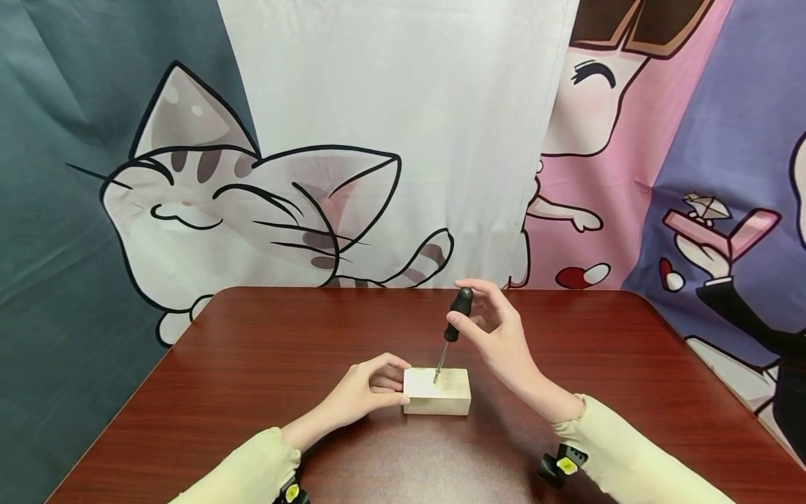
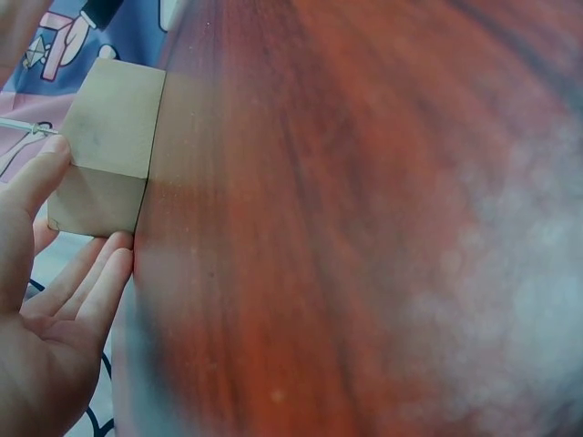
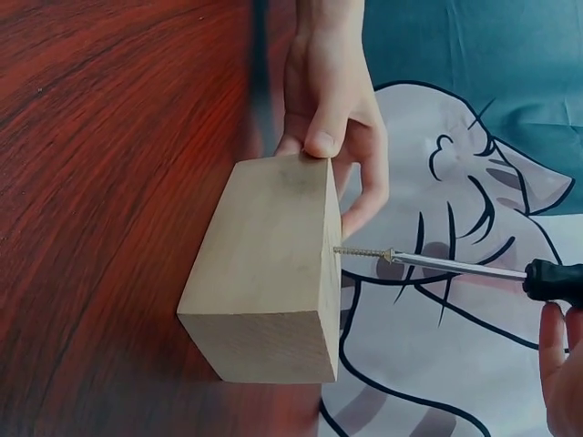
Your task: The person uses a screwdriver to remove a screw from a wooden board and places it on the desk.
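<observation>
A pale wooden block (image 1: 437, 405) lies on the table, its long side facing me. My left hand (image 1: 362, 390) holds its left end, thumb on the near face and fingers around the far side. From the block's top face a screw (image 3: 363, 251) stands up, a good length of its thread showing in the right wrist view. The tip of a black-handled screwdriver (image 1: 462, 302) meets the screw's head, the shaft leaning slightly right. My right hand (image 1: 500, 339) holds the handle between thumb and fingers. In the left wrist view, the left thumb presses the block (image 2: 114, 118) near its edge.
The reddish-brown wooden table (image 1: 283, 336) spreads around the block on all sides. Behind its far edge hangs a cloth backdrop (image 1: 403, 84) printed with a cartoon cat and figures. Dark wrist devices (image 1: 563, 465) sit at both sleeve cuffs.
</observation>
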Action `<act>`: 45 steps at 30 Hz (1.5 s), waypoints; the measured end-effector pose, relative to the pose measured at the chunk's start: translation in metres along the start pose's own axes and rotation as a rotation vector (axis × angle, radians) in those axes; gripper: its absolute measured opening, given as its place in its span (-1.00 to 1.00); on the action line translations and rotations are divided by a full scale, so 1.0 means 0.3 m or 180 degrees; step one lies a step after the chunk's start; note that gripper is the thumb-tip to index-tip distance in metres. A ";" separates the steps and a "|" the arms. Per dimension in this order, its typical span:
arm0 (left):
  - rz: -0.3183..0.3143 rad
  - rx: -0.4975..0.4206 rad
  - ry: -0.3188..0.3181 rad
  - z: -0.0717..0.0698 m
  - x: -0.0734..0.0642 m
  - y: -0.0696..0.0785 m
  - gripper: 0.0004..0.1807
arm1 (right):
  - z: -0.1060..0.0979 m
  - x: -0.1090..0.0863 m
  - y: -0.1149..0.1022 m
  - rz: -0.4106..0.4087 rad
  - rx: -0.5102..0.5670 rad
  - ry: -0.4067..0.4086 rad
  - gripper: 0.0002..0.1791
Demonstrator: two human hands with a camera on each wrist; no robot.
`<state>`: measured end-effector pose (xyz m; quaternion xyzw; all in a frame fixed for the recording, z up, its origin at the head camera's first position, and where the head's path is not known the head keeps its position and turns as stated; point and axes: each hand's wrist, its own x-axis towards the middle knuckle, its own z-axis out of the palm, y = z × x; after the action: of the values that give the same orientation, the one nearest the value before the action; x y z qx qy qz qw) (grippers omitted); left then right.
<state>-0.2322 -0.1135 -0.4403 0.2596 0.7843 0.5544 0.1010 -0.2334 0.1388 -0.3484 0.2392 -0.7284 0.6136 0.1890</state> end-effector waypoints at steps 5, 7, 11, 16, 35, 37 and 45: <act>0.0000 -0.0009 -0.0003 0.001 0.000 -0.002 -0.51 | -0.006 0.000 0.007 0.0019 -0.0019 -0.0081 -0.50; 0.0001 -0.0003 0.0000 0.001 -0.001 -0.002 -0.51 | -0.008 0.000 0.008 -0.0005 -0.0006 -0.0153 -0.48; 0.0004 0.0006 0.0003 0.001 -0.001 0.000 -0.51 | -0.010 0.002 0.012 -0.0066 0.0055 -0.0273 -0.46; 0.0007 0.0022 0.0004 0.001 -0.001 0.002 -0.50 | -0.006 0.003 0.008 -0.0027 0.0257 -0.0313 -0.54; 0.0019 0.0003 0.0007 0.001 -0.001 0.002 -0.50 | -0.006 0.008 -0.003 0.0007 0.0024 -0.0234 -0.41; 0.0015 0.0004 0.0011 0.001 -0.002 0.001 -0.50 | -0.007 0.009 -0.003 -0.0020 0.0127 -0.0288 -0.44; 0.0000 0.0013 0.0013 0.002 -0.002 0.004 -0.50 | 0.010 0.011 0.000 -0.0022 0.0271 -0.0337 -0.47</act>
<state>-0.2311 -0.1131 -0.4395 0.2586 0.7856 0.5533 0.0990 -0.2360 0.1356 -0.3469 0.2816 -0.7098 0.6299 0.1419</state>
